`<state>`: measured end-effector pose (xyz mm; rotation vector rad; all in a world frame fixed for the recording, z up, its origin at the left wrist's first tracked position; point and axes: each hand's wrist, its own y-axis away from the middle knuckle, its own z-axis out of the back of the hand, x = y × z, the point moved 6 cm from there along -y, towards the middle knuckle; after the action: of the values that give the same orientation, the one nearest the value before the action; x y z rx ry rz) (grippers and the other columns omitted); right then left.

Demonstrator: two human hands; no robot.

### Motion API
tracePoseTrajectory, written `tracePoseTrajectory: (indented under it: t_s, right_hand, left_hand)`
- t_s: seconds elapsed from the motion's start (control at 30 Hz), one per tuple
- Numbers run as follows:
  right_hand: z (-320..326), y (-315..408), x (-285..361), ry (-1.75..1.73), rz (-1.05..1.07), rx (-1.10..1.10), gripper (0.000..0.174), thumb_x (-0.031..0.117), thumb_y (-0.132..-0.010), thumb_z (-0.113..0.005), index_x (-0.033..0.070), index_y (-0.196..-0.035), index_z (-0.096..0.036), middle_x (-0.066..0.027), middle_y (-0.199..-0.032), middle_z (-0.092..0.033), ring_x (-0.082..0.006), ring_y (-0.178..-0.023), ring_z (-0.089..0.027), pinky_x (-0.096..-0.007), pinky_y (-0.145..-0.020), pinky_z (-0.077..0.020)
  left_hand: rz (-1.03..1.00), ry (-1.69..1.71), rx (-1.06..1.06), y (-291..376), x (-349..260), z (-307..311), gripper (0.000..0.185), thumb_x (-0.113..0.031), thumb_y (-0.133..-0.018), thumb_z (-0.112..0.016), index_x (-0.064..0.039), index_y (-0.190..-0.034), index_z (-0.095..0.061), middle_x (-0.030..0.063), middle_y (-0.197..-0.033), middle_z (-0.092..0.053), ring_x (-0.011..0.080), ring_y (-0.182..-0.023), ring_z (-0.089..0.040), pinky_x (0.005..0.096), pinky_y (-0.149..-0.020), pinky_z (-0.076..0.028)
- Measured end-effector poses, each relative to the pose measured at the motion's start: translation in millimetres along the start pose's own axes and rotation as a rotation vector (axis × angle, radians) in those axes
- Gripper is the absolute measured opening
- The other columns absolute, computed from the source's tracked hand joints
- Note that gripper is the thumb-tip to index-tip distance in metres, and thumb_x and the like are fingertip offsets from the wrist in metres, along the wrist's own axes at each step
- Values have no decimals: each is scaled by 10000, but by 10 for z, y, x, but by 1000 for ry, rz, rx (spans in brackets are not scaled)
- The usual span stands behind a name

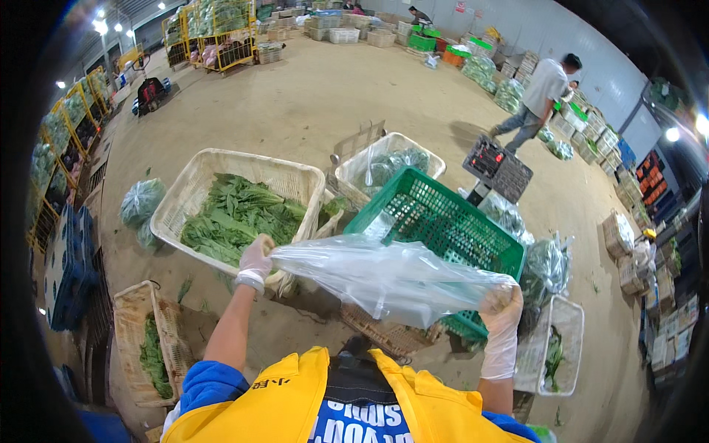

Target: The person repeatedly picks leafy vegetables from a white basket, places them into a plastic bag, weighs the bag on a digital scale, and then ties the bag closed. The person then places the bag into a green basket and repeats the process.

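A clear plastic bag (pixel 382 277) is stretched wide between my two gloved hands. My left hand (pixel 257 257) grips one end of it, just over the near rim of a white plastic crate (pixel 183 188). Inside that crate lie leafy green vegetables (pixel 243 216). The other end of the bag is in my right hand (pixel 501 304), beside the near right corner of a green plastic crate (pixel 437 205). The bag hangs in front of this green crate and hides part of it. No vegetables show inside the bag.
A scale display (pixel 497 166) rises behind the green crate. Bagged greens (pixel 545 266) stand to its right, near a white crate (pixel 576 349). At lower left sits another crate (pixel 133 343). A person (pixel 540 99) walks behind the scale. Yellow cage trolleys (pixel 221 39) stand far back.
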<state>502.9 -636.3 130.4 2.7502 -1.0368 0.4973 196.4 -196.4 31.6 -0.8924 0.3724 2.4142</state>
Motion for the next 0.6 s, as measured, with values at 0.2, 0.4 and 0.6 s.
tracePoseTrajectory:
  t_s: [0.2,0.4,0.6]
  right_hand:
    - [-505,-690,11,332,-219,44,509,197,-800,-587,54,-1267,-446,30,-580,-415,-79,-424,-321,-227,-373,-262]
    - [-1010,-1149,153,727,-535,328,850,153,-686,-680,24,-1425,-283,12,-676,-497,-44,-506,-392,-167,-425,-283]
    - [-1084,-1090,797,2642,986,-35,411,129,-775,-646,45,-1167,-556,-63,-827,-627,-186,-792,-598,-302,-733,-469]
  left_hand:
    - [-979,168,31,231,-2050,-394,1213,-549,-501,-809,-25,-1428,-227,235,-1323,-389,404,-1228,-370,437,-1054,-279]
    - [-328,525,713,-561,-2644,-1573,372,-283,-845,-646,-34,-1108,-565,57,-897,-627,191,-849,-586,335,-773,-459]
    - [160,1107,766,-942,-2433,-2468,170,-131,-912,-560,-18,-1015,-635,58,-921,-660,134,-749,-607,280,-681,-511]
